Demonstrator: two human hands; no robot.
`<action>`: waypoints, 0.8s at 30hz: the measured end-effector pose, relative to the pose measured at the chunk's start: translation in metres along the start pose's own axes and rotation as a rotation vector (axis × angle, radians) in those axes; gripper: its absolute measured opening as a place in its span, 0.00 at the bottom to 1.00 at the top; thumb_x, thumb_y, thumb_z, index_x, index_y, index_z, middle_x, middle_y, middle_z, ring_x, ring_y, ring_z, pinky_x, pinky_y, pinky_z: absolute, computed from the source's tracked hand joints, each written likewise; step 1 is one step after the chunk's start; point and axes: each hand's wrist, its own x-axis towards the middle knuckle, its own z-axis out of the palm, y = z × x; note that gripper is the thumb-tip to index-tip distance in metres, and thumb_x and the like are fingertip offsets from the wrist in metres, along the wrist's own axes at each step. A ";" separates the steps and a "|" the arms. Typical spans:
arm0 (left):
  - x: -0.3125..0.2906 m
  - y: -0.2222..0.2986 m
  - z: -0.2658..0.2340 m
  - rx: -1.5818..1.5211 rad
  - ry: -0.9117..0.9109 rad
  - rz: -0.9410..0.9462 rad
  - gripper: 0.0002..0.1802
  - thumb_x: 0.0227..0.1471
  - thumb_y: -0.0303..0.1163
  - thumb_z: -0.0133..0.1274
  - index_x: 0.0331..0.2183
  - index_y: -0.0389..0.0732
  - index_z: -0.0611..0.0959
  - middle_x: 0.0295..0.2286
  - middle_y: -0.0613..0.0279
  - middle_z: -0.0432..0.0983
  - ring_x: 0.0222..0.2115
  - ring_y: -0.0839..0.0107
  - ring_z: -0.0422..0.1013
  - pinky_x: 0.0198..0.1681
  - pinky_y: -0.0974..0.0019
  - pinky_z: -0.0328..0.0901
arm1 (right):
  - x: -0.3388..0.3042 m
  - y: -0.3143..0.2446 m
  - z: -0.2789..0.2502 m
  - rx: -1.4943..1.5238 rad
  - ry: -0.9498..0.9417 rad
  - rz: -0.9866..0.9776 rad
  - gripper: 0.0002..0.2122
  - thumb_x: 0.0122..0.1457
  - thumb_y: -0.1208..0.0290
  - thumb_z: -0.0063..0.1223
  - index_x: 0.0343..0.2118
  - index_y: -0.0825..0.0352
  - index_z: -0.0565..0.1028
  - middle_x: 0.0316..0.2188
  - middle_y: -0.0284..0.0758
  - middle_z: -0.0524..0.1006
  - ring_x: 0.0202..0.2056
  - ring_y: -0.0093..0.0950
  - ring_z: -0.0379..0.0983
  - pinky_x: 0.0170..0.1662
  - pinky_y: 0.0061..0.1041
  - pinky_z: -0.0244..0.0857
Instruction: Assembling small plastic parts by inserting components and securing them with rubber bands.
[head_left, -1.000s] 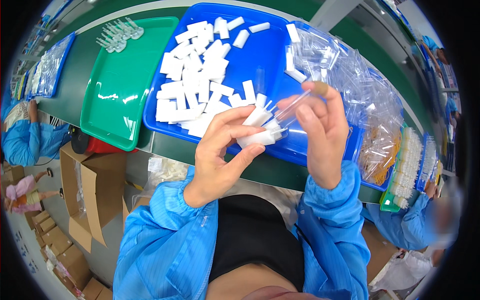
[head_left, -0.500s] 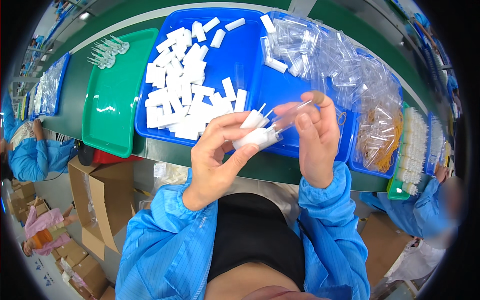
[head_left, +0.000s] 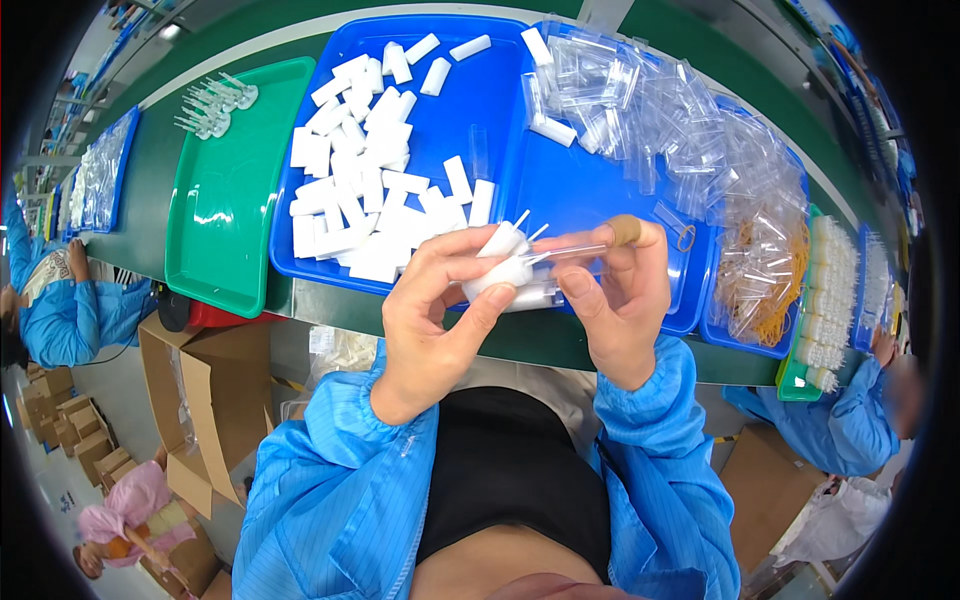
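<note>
Above the near edge of the bench, my left hand (head_left: 425, 320) is closed around several white cylinders (head_left: 508, 270) with thin white tips that point up and to the right. My right hand (head_left: 628, 315) pinches a clear plastic tube (head_left: 578, 252) between thumb and fingers. The tube lies nearly level, its left end up against the tip end of the held cylinders. Whether it has slid over a tip, I cannot tell. A tan cover wraps one fingertip of my right hand. Beyond my left hand, a blue tray (head_left: 440, 135) holds many loose white cylinders (head_left: 365, 150).
At left, a green tray (head_left: 225, 190) carries white pieces with thin stems (head_left: 215, 108). Clear tubes (head_left: 640, 90) pile in another blue tray (head_left: 575, 190), with orange rubber bands (head_left: 785, 285) farther right. Co-workers' blue sleeves (head_left: 65, 315) show on both sides; a cardboard box (head_left: 215, 400) stands below.
My right hand has moved slightly down and left, bringing the clear tube from a slant to nearly level against the cylinders. My left hand has hardly moved. A person in pink has shifted in the background.
</note>
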 end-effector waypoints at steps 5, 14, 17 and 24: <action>0.000 -0.002 -0.003 0.180 -0.009 0.076 0.12 0.53 0.21 0.60 0.42 0.34 0.82 0.51 0.50 0.70 0.48 0.63 0.73 0.46 0.66 0.72 | -0.002 0.002 -0.001 -0.053 -0.003 -0.019 0.18 0.59 0.78 0.60 0.45 0.68 0.62 0.41 0.46 0.80 0.43 0.28 0.77 0.47 0.24 0.70; 0.005 0.000 0.000 0.070 -0.003 -0.049 0.09 0.51 0.23 0.61 0.37 0.37 0.84 0.45 0.54 0.74 0.46 0.63 0.73 0.45 0.65 0.70 | -0.010 0.013 -0.003 -0.029 0.009 -0.041 0.17 0.59 0.79 0.59 0.46 0.68 0.62 0.41 0.47 0.80 0.43 0.29 0.78 0.47 0.24 0.70; 0.005 0.002 0.004 0.250 -0.010 0.088 0.08 0.50 0.22 0.61 0.35 0.37 0.84 0.45 0.55 0.74 0.44 0.64 0.73 0.43 0.65 0.70 | -0.017 0.015 -0.001 -0.124 0.028 -0.136 0.18 0.59 0.78 0.60 0.46 0.68 0.62 0.41 0.47 0.80 0.43 0.29 0.78 0.47 0.24 0.70; 0.007 -0.001 -0.002 0.373 -0.008 0.205 0.16 0.44 0.21 0.66 0.39 0.38 0.87 0.46 0.54 0.75 0.43 0.62 0.74 0.43 0.65 0.70 | -0.002 0.006 -0.017 -0.078 0.036 -0.002 0.16 0.57 0.77 0.63 0.44 0.69 0.66 0.41 0.42 0.78 0.44 0.29 0.77 0.49 0.25 0.69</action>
